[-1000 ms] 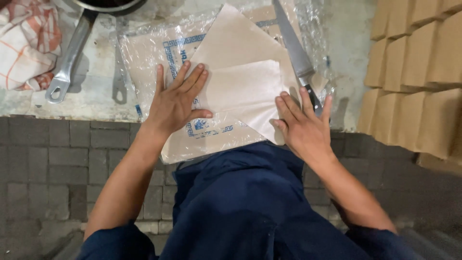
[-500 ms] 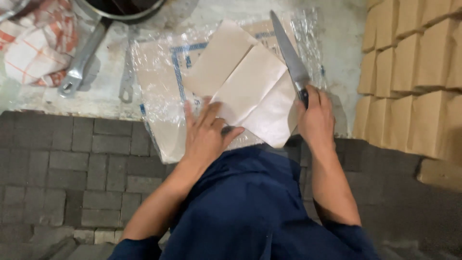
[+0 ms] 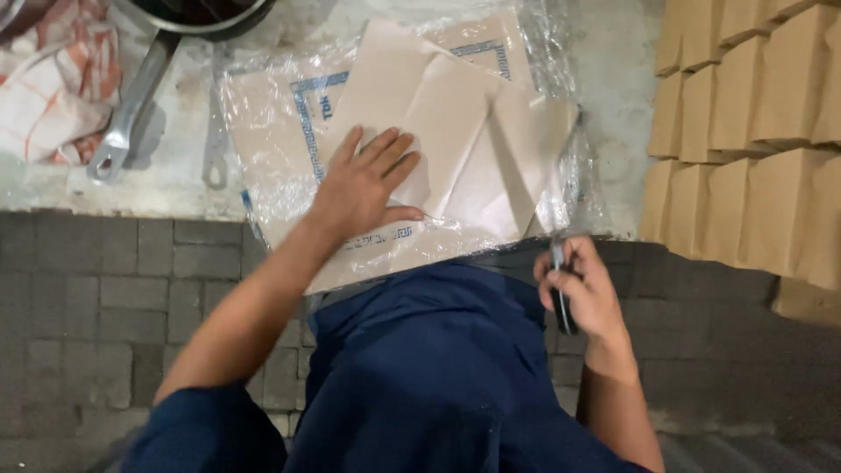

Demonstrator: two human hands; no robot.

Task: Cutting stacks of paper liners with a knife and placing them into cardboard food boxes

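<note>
The left hand (image 3: 368, 186) lies flat with fingers spread, pressing a folded sheet of pale beige paper (image 3: 455, 149) onto the plastic-wrapped tabletop (image 3: 613, 105). The right hand (image 3: 583, 293) is closed around the dark handle of a knife (image 3: 561, 289) at the paper's near right edge, nearer to that edge than the left hand. The blade is hard to make out; it seems to point away under the fold. A grey metal pan handle (image 3: 131, 105) lies far left.
</note>
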